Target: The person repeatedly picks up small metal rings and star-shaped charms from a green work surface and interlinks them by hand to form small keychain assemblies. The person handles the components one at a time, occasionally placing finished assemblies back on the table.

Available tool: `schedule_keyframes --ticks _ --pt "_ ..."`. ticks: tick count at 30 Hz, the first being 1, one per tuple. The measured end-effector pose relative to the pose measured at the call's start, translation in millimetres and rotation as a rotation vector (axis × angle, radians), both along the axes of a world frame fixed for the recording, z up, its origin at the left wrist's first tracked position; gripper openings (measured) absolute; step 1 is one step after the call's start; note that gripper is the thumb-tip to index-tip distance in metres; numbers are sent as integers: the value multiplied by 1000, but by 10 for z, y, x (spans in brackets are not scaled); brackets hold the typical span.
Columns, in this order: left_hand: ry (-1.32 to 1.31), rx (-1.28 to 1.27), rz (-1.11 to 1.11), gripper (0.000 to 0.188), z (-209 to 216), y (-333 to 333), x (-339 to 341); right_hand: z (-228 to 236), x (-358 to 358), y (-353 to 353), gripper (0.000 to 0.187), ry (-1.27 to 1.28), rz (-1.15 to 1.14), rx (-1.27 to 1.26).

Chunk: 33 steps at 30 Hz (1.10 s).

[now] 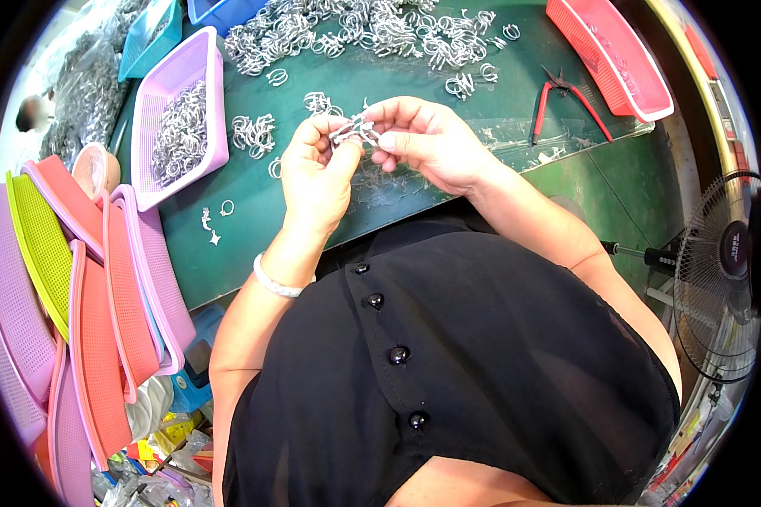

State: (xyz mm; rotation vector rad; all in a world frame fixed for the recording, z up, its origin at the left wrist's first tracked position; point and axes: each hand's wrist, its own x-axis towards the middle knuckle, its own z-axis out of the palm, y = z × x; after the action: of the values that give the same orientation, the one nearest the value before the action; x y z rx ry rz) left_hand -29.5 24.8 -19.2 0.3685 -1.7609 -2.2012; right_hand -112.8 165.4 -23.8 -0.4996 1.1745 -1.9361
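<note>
Both my hands meet over the near part of the green table, fingertips pinched on a small cluster of silver metal rings (357, 132). My left hand (320, 169) grips the cluster from the left, thumb on the near side. From the right, my right hand (435, 145) pinches its other end between thumb and fingers. How many rings are in the cluster is hidden by my fingers. Just beyond my left hand lie a few more rings (320, 103), and to its left a small pile of rings (254, 135).
A big heap of rings (380, 29) covers the table's far side. Left stands a purple basket (221, 110) of rings; right, red-handled pliers (539, 114) and a red basket (596, 55). Stacked baskets (93, 338) rise at the lower left; a fan (719, 262) stands at the right.
</note>
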Motion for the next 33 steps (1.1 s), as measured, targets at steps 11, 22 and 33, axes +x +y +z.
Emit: schedule_keyframes --ticks 11,22,33 --pt "59 -26 -10 16 35 51 10 -30 17 -20 27 87 -24 -17" --pt "65 -70 20 21 5 6 2 -80 -14 -13 34 382 -37 -38" --pt "294 -538 80 25 -38 9 41 -38 42 -20 34 302 -78 -73"
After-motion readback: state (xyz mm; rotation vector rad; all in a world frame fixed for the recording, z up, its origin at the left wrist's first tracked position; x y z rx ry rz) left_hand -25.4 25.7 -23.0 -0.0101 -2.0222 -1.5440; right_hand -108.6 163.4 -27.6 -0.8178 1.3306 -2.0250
